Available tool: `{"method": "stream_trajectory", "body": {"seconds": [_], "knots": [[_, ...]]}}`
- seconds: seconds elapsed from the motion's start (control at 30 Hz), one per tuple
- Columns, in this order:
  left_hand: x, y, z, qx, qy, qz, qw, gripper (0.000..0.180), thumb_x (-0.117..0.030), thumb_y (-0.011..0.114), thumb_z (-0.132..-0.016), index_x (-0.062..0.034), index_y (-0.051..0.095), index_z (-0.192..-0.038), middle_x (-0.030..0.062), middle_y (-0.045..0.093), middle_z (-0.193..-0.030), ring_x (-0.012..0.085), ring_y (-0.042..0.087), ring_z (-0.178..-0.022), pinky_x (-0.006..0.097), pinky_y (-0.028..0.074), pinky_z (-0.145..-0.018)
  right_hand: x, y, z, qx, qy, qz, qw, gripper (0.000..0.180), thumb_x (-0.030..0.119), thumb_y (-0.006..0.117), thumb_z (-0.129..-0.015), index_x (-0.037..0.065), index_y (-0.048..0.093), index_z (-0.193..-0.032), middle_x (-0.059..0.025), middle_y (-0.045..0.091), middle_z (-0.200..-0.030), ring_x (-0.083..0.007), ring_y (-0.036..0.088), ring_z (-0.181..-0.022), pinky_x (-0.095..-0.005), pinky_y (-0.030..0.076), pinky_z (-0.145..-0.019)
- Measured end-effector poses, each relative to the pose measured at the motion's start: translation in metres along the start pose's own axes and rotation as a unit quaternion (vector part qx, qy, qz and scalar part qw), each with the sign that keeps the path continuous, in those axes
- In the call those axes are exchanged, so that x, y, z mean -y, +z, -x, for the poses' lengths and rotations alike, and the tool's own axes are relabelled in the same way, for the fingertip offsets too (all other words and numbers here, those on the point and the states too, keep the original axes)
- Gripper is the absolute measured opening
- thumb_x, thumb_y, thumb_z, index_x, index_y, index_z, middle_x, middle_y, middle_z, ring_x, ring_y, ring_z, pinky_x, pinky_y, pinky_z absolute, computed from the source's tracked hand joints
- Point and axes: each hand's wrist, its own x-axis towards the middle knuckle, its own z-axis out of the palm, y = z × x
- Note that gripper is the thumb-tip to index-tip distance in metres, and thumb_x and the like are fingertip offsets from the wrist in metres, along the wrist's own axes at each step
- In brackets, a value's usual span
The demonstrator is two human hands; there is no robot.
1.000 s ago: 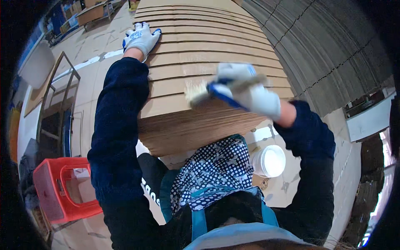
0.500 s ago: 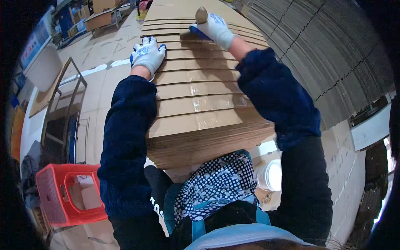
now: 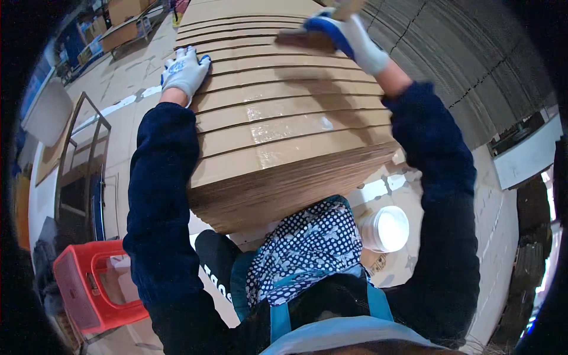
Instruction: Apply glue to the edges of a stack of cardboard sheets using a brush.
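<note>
A tall stack of brown cardboard sheets [image 3: 248, 168] stands before me, its top sheets fanned so that a strip of each shows. Shiny wet-looking patches lie across the nearer strips. My left hand [image 3: 184, 74], in a white and blue glove, rests on the stack's left edge with fingers extended. In the same kind of glove, my right hand [image 3: 355, 38] grips a wide brush [image 3: 303, 40] with a wooden handle. The brush is raised over the right far part of the strips, and its shadow falls on the cardboard. Motion blurs it slightly.
A white bucket [image 3: 391, 229] stands on the floor by my right knee. To the left are a red plastic stool [image 3: 77, 290] and a metal-framed stand [image 3: 89, 154]. Large piles of grey-brown cardboard [image 3: 461, 53] rise on the right.
My right hand has swung right with the brush, lifting it off the far strips. The left hand stays on the left edge. The view has shifted slightly.
</note>
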Motion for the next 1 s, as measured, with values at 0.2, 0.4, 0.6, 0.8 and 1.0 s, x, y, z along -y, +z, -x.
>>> {"method": "stream_trajectory", "body": {"seconds": [0.2,0.4,0.6,0.8,1.0], "knots": [[-0.003,0.0,-0.003,-0.002,0.021,0.023,1.0,0.06,-0.048,0.041,-0.084,-0.0114,0.04,-0.131,0.0122,0.036,-0.137,0.0378,0.036,-0.122,0.047,0.032,-0.098,-0.057,0.012,0.025,0.02,-0.012,-0.008,1.0,0.017,0.018,0.054,-0.088,0.003,0.063,-0.091,-0.0055,0.059,-0.08,-0.0145,0.056,-0.075,-0.028,0.046,-0.067],[0.001,-0.011,0.003,0.026,-0.002,-0.005,1.0,0.062,-0.05,0.041,-0.085,-0.0093,0.038,-0.132,0.0139,0.034,-0.138,0.0368,0.036,-0.122,0.044,0.03,-0.1,0.039,0.011,0.181,-0.02,-0.104,0.134,0.985,0.012,0.016,0.063,-0.081,0.004,0.063,-0.083,-0.0091,0.062,-0.08,-0.0171,0.058,-0.067,-0.0315,0.047,-0.062],[0.003,0.003,-0.004,0.006,0.014,-0.016,1.0,0.06,-0.048,0.04,-0.085,-0.0112,0.039,-0.132,0.0135,0.036,-0.137,0.0385,0.038,-0.12,0.047,0.031,-0.098,0.036,-0.013,0.165,-0.123,0.015,-0.194,0.973,0.016,0.013,0.052,-0.089,0.001,0.062,-0.094,-0.0077,0.063,-0.09,-0.0128,0.06,-0.08,-0.0259,0.049,-0.073],[0.007,0.018,-0.019,-0.01,0.037,0.016,0.999,0.061,-0.05,0.041,-0.085,-0.0107,0.039,-0.132,0.0149,0.035,-0.137,0.0387,0.037,-0.121,0.046,0.031,-0.099,-0.058,-0.03,0.059,-0.053,0.117,0.065,0.99,0.023,0.018,0.054,-0.088,0.002,0.058,-0.105,-0.0073,0.062,-0.094,-0.0142,0.059,-0.084,-0.0254,0.048,-0.077],[0.018,0.014,-0.014,-0.006,0.03,0.012,0.999,0.061,-0.05,0.041,-0.085,-0.0117,0.039,-0.132,0.0153,0.034,-0.138,0.0381,0.037,-0.121,0.044,0.031,-0.1,-0.026,-0.005,0.166,-0.091,-0.016,-0.128,0.987,0.021,0.02,0.058,-0.085,0.003,0.061,-0.097,-0.0075,0.062,-0.093,-0.0155,0.059,-0.08,-0.0266,0.048,-0.073]]}}
